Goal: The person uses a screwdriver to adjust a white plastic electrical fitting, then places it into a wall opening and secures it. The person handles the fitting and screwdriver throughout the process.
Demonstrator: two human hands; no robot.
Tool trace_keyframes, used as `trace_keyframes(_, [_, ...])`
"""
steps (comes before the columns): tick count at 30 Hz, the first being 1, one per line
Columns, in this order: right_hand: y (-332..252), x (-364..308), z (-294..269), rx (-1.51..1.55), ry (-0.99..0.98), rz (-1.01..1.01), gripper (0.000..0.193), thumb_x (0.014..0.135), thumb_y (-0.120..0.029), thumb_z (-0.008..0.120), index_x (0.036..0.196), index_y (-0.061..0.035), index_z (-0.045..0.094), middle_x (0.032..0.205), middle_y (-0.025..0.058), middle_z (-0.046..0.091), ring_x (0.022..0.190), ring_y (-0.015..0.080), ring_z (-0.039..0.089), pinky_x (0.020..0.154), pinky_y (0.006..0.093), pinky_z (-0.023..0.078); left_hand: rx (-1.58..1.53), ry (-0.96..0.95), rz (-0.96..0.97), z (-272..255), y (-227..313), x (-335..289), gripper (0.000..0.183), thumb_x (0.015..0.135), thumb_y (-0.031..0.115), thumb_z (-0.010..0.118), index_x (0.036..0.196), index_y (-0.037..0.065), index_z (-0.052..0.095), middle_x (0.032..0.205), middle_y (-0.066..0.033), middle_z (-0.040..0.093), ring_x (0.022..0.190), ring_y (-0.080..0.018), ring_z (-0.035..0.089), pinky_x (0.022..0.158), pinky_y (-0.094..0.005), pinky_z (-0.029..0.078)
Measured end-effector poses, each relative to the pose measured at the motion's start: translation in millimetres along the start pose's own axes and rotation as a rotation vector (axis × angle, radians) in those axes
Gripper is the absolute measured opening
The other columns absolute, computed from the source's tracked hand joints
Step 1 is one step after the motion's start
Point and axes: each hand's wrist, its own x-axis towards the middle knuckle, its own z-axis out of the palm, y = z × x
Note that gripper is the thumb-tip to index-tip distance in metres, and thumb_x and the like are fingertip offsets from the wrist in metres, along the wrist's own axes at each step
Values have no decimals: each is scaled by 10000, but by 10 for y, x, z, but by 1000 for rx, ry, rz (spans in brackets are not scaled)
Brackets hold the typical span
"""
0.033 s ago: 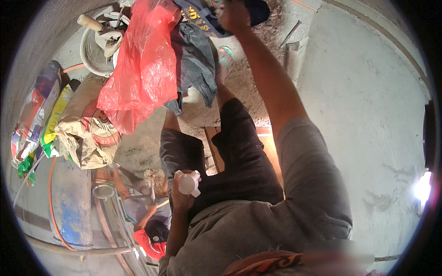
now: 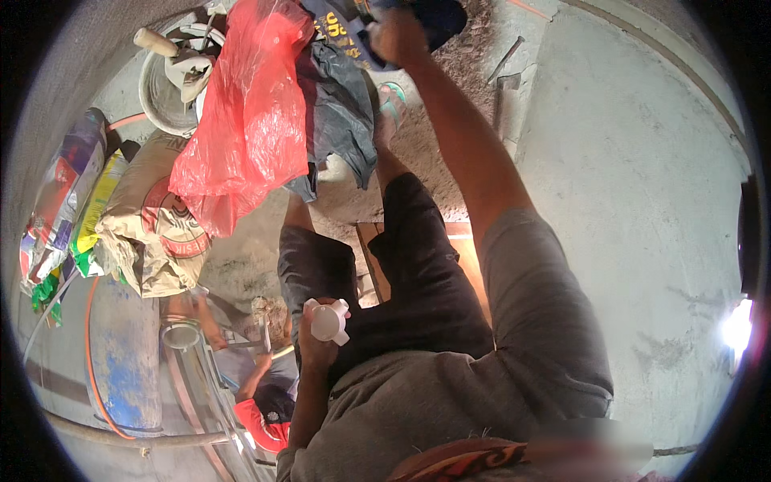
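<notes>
Bare concrete floor (image 2: 642, 201), grey and scuffed, with a patch of loose dirt (image 2: 450, 104) toward the top of the view. Left hand (image 2: 321, 337) sits low by the lap, fingers wrapped round a white plastic pipe fitting (image 2: 328, 320). Right hand (image 2: 399, 36) is stretched far up, fingers closed on dark cloth (image 2: 434, 16) in a heap with a red plastic bag (image 2: 249, 120). Cement sacks (image 2: 148, 233) lie left; a white bucket (image 2: 165, 88) stands above them.
</notes>
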Motion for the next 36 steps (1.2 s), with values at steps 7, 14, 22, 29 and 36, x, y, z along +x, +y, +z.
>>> trace_keyframes(7, [-202,-28,536,201,-512,159,383,991,-247,510,1209,-2,709,1289,272,702,1238,450,661,1087,537,500,-108,6,-119,-44,72,110,643,1132,595,317,1204,27,610,1034,-136,729,871,-194,683,750,-324,526])
trace_keyframes(14, [-904,48,471,492,-611,310,781,1035,-341,454,1703,-70,154,1731,213,280,1579,374,333,1304,440,279,-25,26,-73,34,175,122,604,1121,584,386,1205,26,602,1064,-138,727,921,-202,703,774,-326,553])
trace_keyframes(22, [-881,82,622,396,-650,250,695,1022,-349,415,1641,-38,368,1685,250,354,1543,401,392,1277,451,320,44,-22,-39,-79,135,155,448,1099,445,516,1205,17,596,1092,-149,730,927,-231,733,779,-334,585])
trace_keyframes(29, [342,327,1560,501,-70,78,249,983,-168,642,1130,14,725,1253,260,712,1198,364,708,986,501,584,-261,-34,-166,-122,192,185,390,1068,371,560,1200,7,601,1078,-157,722,927,-243,734,791,-346,591])
trace_keyframes(36, [199,304,1673,-173,-163,86,224,973,-238,690,986,-26,761,977,208,753,934,412,750,762,525,585,-201,-11,-121,-179,21,70,620,1023,588,563,1206,-3,603,1094,-158,695,985,-277,723,823,-397,598])
